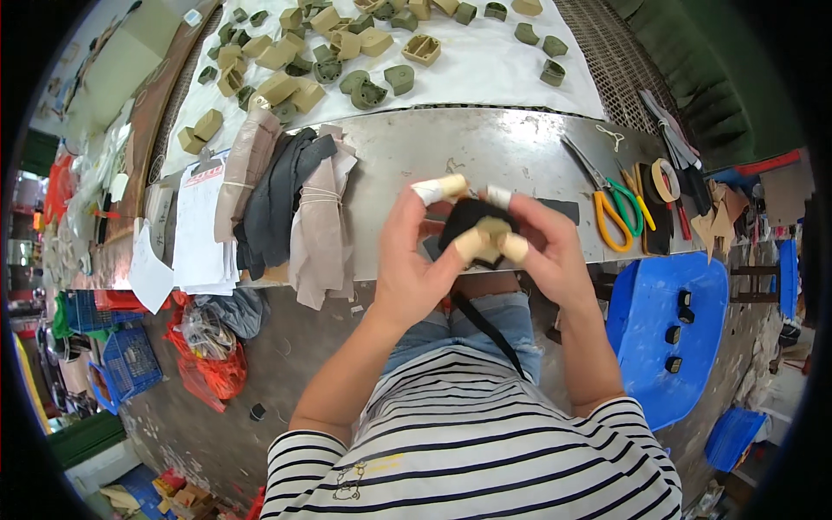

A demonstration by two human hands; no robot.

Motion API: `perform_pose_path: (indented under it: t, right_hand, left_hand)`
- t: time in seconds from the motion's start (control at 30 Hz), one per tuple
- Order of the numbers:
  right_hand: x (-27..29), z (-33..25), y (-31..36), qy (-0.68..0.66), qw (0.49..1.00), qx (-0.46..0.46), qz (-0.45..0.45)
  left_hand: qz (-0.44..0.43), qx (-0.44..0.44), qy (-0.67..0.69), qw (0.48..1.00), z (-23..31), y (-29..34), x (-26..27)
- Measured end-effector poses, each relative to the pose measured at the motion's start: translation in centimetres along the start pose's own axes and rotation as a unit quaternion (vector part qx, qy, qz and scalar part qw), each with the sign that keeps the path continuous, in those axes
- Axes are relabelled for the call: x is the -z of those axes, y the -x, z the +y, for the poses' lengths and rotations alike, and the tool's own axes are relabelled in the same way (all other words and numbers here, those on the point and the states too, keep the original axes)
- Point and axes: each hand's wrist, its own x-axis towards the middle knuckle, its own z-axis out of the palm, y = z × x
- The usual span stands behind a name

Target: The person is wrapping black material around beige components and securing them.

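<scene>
Above the front edge of the metal table, both my hands grip one small box piece (470, 217), black outside with a tan inner part showing. My left hand (409, 256) is closed on its left side, and my right hand (552, 251) on its right side. Pale finger covers (440, 187) and white wraps sit on several of my fingertips. Part of the piece is hidden behind my fingers, and it is slightly blurred. A long black strip (490, 334) lies across my lap beneath it.
Tan and green box shells (277, 87) lie scattered on a white cloth (485, 78) at the back. Fabric stacks (282, 199) and papers (204, 225) are on the left. Scissors (617, 204) and tape (666, 180) lie right. A blue tub (641, 321) holds several small black boxes.
</scene>
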Motion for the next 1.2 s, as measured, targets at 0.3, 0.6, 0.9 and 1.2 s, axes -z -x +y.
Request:
perform_pose_path:
  t: [0.3, 0.6, 0.9, 1.2]
  right_hand:
    - [9.4, -4.1, 10.0, 0.35, 0.9, -0.111, 0.236]
    - [13.1, -4.8, 12.1, 0.47, 0.806, -0.125, 0.338]
    - [0.2, 0.7, -1.5, 0.457, 0.882, 0.11, -0.035]
    - [2.3, -2.3, -5.0, 0.237, 0.969, -0.043, -0.061]
  left_hand:
    - [-0.184, -0.019, -0.156, 0.97, -1.6, 3.2, -3.8]
    - [-0.228, 0.005, -0.116, 0.967, -2.0, 4.6, -1.5]
    - [-0.029, -0.008, -0.224, 0.974, -2.1, 3.2, 3.1]
    - [-0.176, 0.126, -0.028, 0.976, -1.0, 2.8, 2.9]
